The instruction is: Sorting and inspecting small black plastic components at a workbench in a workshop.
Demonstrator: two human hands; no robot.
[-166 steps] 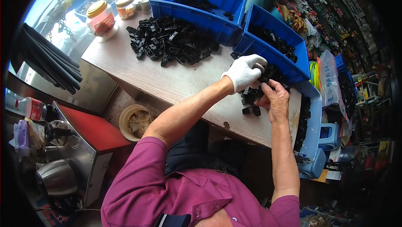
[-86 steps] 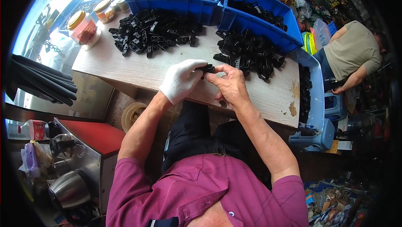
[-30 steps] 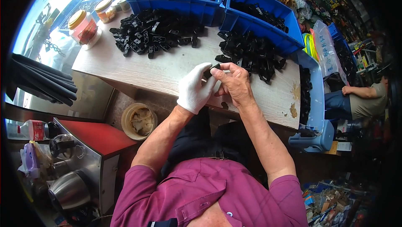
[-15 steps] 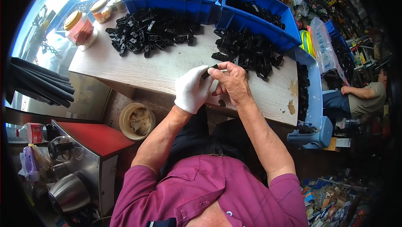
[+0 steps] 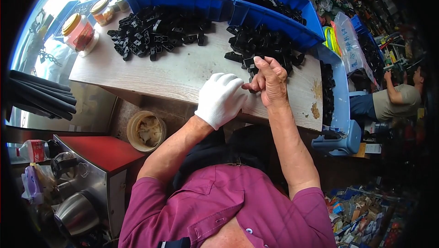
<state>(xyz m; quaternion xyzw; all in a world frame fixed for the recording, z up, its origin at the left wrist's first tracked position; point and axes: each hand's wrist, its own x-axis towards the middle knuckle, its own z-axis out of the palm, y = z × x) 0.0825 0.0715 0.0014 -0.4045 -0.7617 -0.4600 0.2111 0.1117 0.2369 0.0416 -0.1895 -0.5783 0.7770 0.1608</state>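
My left hand (image 5: 221, 99), in a white knitted glove, is over the table's front edge with its back up and fingers curled; whatever they hold is hidden. Beside it, my bare right hand (image 5: 273, 82) is closed, its thumb and forefinger pressed together and the other fingers bent toward the glove. I cannot make out what the right hand holds. Just beyond it lies a heap of small black plastic parts (image 5: 260, 42). A second heap of black parts (image 5: 146, 35) spreads over the table's far left.
Two blue bins (image 5: 183, 2) (image 5: 274, 19) with black parts stand along the table's back. Lidded jars (image 5: 78, 33) are at the left. A light-blue tub (image 5: 337, 88) is against the table's right end, a stool (image 5: 340, 144) below it. A bucket (image 5: 145, 131) sits on the floor. Another person (image 5: 397, 99) sits far right.
The black part between my fingertips no longer shows there. My right hand has shifted up and right with its fingers curled, and the gloved hand has turned back-up. The view has shifted slightly.
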